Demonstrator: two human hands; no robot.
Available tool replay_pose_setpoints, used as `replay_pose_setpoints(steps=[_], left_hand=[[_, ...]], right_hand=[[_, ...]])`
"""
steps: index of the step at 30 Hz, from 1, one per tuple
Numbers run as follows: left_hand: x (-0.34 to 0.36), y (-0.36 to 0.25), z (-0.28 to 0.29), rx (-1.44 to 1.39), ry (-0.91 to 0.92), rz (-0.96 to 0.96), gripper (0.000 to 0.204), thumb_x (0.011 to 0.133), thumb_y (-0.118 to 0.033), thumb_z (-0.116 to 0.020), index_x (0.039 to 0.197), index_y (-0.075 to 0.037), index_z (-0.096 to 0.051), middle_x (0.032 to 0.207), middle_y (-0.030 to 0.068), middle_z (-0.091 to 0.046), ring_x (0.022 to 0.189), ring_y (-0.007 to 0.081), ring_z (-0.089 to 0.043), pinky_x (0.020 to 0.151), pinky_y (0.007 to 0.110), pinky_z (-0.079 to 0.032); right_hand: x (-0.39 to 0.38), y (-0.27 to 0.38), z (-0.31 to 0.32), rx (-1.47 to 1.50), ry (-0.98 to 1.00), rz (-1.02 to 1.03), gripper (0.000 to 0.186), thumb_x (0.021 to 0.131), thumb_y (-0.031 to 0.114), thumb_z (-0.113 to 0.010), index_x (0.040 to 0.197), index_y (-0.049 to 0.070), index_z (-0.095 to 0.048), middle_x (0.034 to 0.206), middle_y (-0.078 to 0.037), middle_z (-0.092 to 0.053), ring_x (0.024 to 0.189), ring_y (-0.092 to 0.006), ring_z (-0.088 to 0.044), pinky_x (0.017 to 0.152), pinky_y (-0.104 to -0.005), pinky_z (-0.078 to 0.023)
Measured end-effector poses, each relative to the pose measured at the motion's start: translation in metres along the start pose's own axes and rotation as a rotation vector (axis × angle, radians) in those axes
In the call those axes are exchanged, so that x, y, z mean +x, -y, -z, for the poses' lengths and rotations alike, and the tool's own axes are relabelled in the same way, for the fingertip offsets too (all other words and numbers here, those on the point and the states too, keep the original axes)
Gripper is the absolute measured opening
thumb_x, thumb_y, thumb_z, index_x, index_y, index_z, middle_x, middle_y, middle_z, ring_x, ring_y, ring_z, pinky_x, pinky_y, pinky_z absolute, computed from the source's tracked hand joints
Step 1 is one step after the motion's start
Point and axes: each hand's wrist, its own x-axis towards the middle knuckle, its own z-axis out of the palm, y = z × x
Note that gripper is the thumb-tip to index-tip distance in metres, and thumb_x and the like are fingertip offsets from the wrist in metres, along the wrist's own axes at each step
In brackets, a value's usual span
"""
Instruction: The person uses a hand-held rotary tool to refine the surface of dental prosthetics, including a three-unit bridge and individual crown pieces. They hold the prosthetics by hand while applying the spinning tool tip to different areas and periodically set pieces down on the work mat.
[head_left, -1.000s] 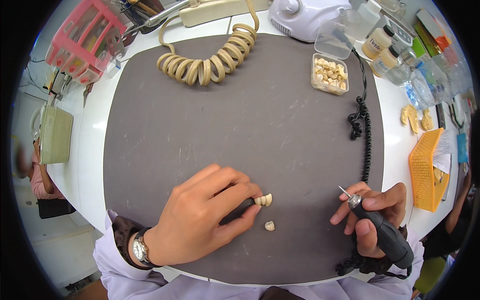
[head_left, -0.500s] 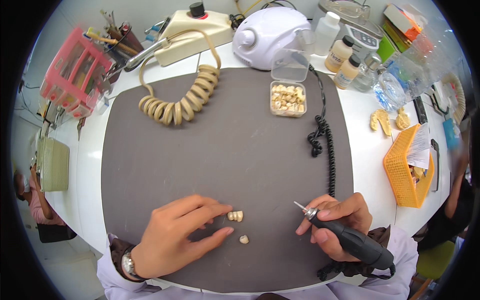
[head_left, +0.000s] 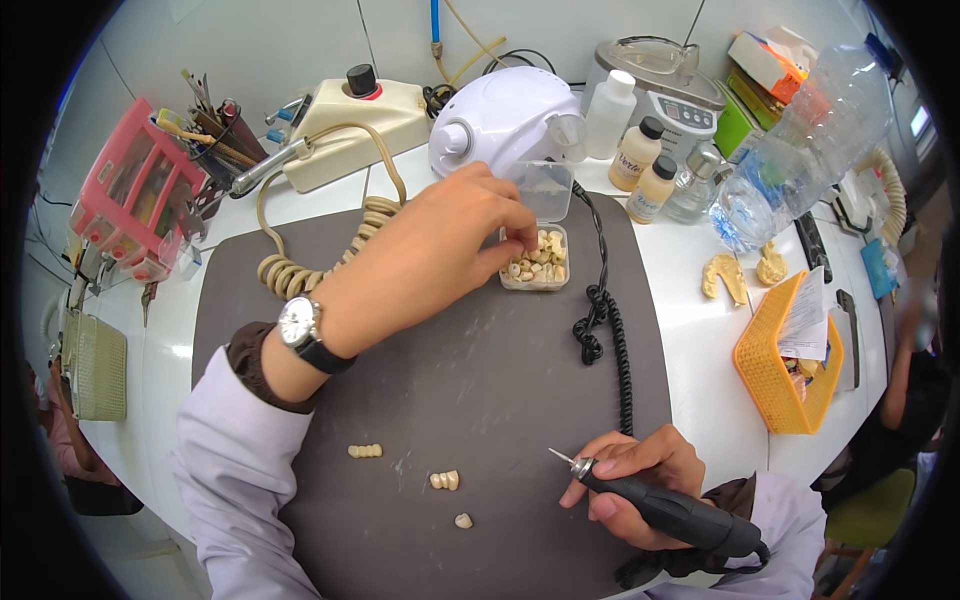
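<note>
My left hand (head_left: 455,235) reaches across the mat to a small clear plastic box (head_left: 535,287) filled with cream-coloured artificial teeth (head_left: 545,262). Its thumb and fingertips come together over the teeth; whatever lies between them is hidden. In my right hand (head_left: 645,475) is a black handpiece (head_left: 680,515), a thin metal bur at its tip pointing left. Apart from both hands, on the mat, lie a slim strip of joined teeth (head_left: 365,451), a chunkier joined tooth piece (head_left: 445,480) and a single tooth crown (head_left: 463,520).
A dark grey mat (head_left: 450,380) covers the white table. Its far side holds a coiled beige hose (head_left: 290,275), a white rounded machine (head_left: 500,115) and several bottles (head_left: 635,155). On the right stand a yellow basket (head_left: 770,350) and plaster models (head_left: 725,278). A black coiled cord (head_left: 622,370) runs toward the handpiece.
My left hand has moved from beside the joined tooth piece up to the box. The slim strip now shows on the mat. My right hand still holds the handpiece; the whole view has shifted.
</note>
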Motion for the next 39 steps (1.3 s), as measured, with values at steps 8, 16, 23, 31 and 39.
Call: replay_pose_setpoints(steps=[8, 16, 23, 31, 39], left_hand=[[0.005, -0.006, -0.01, 0.081, 0.0, 0.034, 0.005, 0.073, -0.008, -0.065, 0.077, -0.005, -0.066, 0.078, 0.0026, -0.058, 0.081, 0.0203, -0.048, 0.076, 0.033, -0.039], [0.002, -0.01, -0.014, 0.137, -0.055, 0.021, 0.006, 0.074, -0.009, -0.064, 0.079, -0.006, -0.065, 0.079, 0.0021, -0.057, 0.084, 0.0202, -0.047, 0.078, 0.033, -0.037], [0.005, -0.01, -0.016, 0.182, -0.05, 0.034, 0.008, 0.074, -0.012, -0.065, 0.078, -0.006, -0.065, 0.079, 0.0023, -0.057, 0.084, 0.0199, -0.047, 0.077, 0.033, -0.035], [0.005, -0.011, -0.022, 0.173, -0.082, 0.084, 0.008, 0.071, -0.012, -0.065, 0.075, -0.005, -0.063, 0.077, 0.0026, -0.057, 0.083, 0.0206, -0.047, 0.075, 0.033, -0.036], [0.005, -0.015, -0.02, 0.149, -0.088, -0.019, 0.006, 0.073, -0.008, -0.064, 0.076, -0.004, -0.06, 0.077, 0.0035, -0.058, 0.084, 0.023, -0.049, 0.076, 0.035, -0.041]], right_hand=[[0.0, 0.0, 0.0, -0.045, -0.01, 0.017, 0.026, 0.075, -0.002, -0.066, 0.096, -0.003, -0.05, 0.072, -0.012, -0.065, 0.069, -0.0173, -0.066, 0.078, -0.0329, -0.049], [0.001, 0.001, 0.0, -0.064, 0.004, 0.024, 0.026, 0.075, -0.002, -0.066, 0.096, -0.002, -0.05, 0.072, -0.012, -0.066, 0.07, -0.0159, -0.066, 0.078, -0.0322, -0.049], [0.001, 0.0, 0.001, -0.076, 0.01, 0.028, 0.026, 0.075, -0.003, -0.066, 0.096, -0.002, -0.05, 0.072, -0.012, -0.066, 0.07, -0.0162, -0.066, 0.078, -0.0326, -0.049], [0.001, 0.0, 0.0, -0.052, 0.019, 0.024, 0.026, 0.076, -0.003, -0.066, 0.096, -0.003, -0.05, 0.072, -0.012, -0.065, 0.07, -0.0179, -0.066, 0.077, -0.0327, -0.049], [0.0, -0.001, 0.001, -0.052, 0.016, 0.024, 0.027, 0.076, -0.002, -0.066, 0.097, -0.003, -0.049, 0.072, -0.013, -0.065, 0.071, -0.0182, -0.066, 0.078, -0.0333, -0.048]])
